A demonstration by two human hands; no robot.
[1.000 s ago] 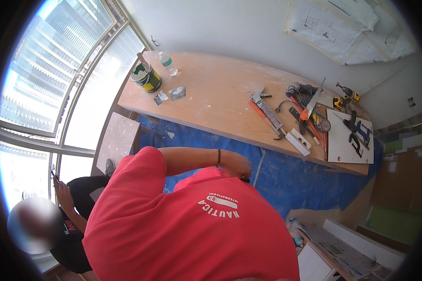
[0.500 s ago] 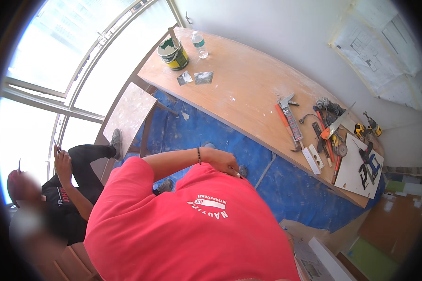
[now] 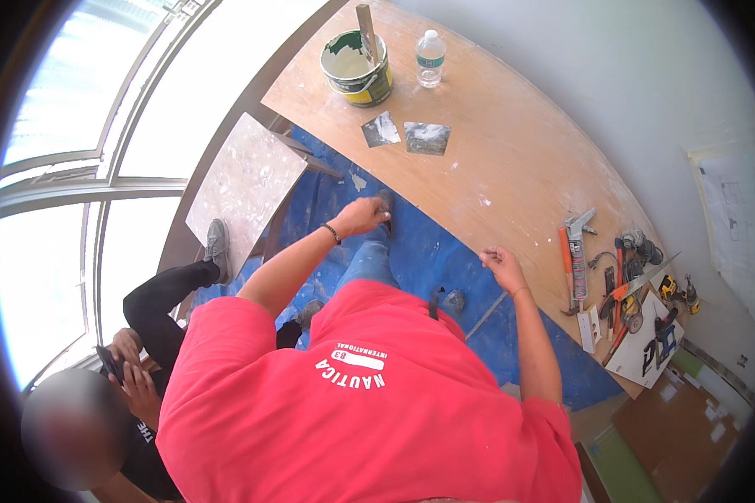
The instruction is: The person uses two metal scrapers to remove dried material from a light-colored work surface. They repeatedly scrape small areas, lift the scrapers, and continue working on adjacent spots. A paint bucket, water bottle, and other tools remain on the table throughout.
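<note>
My left hand (image 3: 362,215) hangs in the air short of the table's near edge, its fingers curled with nothing visible in them. Close to the wooden table's (image 3: 512,159) edge is my right hand (image 3: 502,265), fingers loosely bent and apart, holding nothing. Beyond my left hand, two flat grey plates (image 3: 427,138) smeared with white lie on the tabletop. Behind them stands a dark green and yellow bucket (image 3: 369,90) of pale paste, a wooden stick (image 3: 366,33) leaning inside. A clear water bottle (image 3: 430,63) stands upright to its right.
Tools crowd the table's right end: a caulking gun (image 3: 576,260), an orange-handled hammer (image 3: 565,247), a handsaw (image 3: 650,275) and a drill (image 3: 692,298). A spattered bench (image 3: 243,176) stands at left. A seated person (image 3: 134,377) holds a phone. Blue sheeting (image 3: 419,243) covers the floor.
My left hand has moved from my waist out to the left and forward. My right hand has come into view. The view has shifted toward the bucket, and the seated person's hands have lowered.
</note>
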